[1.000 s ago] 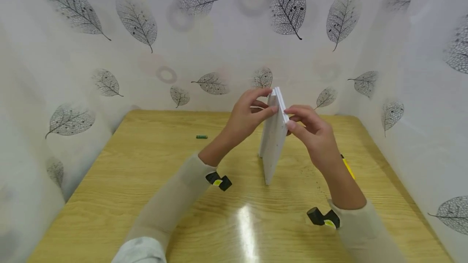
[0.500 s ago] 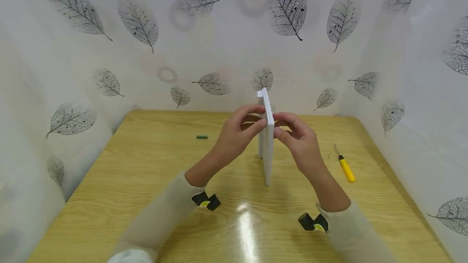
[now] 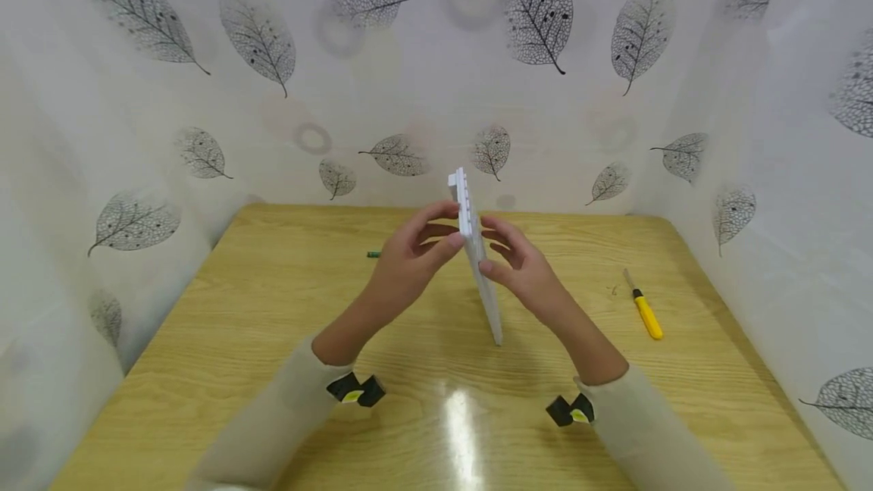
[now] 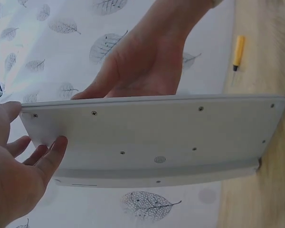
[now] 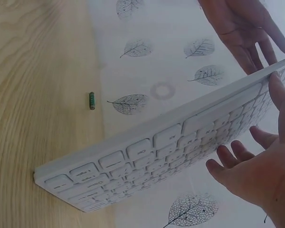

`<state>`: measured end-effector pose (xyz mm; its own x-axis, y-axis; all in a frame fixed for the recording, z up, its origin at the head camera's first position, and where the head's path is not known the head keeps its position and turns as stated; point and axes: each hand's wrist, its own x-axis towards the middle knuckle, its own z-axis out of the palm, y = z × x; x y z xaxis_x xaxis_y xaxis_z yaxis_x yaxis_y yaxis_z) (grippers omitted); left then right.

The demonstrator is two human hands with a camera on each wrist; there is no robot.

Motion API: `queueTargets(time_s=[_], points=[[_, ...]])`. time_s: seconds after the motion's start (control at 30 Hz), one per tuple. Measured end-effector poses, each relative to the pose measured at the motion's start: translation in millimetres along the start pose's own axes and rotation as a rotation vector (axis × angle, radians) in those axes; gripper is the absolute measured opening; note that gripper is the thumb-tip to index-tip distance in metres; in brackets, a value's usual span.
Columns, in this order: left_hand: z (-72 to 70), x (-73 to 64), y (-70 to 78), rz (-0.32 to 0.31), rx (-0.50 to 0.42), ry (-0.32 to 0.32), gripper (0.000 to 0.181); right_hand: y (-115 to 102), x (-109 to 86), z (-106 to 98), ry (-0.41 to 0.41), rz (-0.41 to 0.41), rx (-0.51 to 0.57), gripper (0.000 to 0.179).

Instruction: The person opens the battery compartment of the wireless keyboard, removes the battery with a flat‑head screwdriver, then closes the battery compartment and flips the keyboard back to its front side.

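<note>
A white keyboard (image 3: 477,267) stands on its short end on the wooden table, leaning left at the top. Its keys (image 5: 166,156) face right; its underside (image 4: 152,133), with small screws, faces left. My left hand (image 3: 409,256) holds the upper end from the underside, thumb at the near edge and fingers bent against the back. On the key side my right hand (image 3: 521,267) has its thumb against the keyboard near the front edge, fingers spread and loosely bent at the keys. The keyboard's lower end is down at the tabletop.
A screwdriver (image 3: 646,314) with a yellow handle lies on the table (image 3: 273,309) at the right, beside a few dark specks. A green battery (image 5: 91,100) lies behind my left hand, partly hidden in the head view. A leaf-patterned curtain (image 3: 423,82) surrounds the table.
The top of the keyboard has tipped to the left, its lower end staying in place, and its key side has come into view. Both hands have moved left and slightly down with it.
</note>
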<state>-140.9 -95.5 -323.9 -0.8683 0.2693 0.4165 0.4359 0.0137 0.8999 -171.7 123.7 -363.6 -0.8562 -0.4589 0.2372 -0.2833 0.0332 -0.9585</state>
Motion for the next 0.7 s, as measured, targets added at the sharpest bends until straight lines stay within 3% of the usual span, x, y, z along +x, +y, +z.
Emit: queueTargets(time_s=[0.17, 0.33, 0.57, 0.7], points=[[-10.7, -7.8, -2.4, 0.004, 0.02, 0.012, 0.043, 18, 8.3, 2, -0.063, -0.005, -0.079, 0.092], [-21.1, -14.5, -6.0, 0.005, 0.024, 0.031, 0.045, 35, 14.2, 3, -0.134, 0.071, -0.169, 0.107], [-37.8, -26.0, -11.4, -0.018, 0.028, 0.035, 0.046, 49, 16.5, 7, -0.196, 0.156, -0.196, 0.122], [-47.6, -34.7, -15.2, -0.04, 0.005, 0.05, 0.046, 54, 17.2, 11, -0.219, 0.165, -0.228, 0.132]])
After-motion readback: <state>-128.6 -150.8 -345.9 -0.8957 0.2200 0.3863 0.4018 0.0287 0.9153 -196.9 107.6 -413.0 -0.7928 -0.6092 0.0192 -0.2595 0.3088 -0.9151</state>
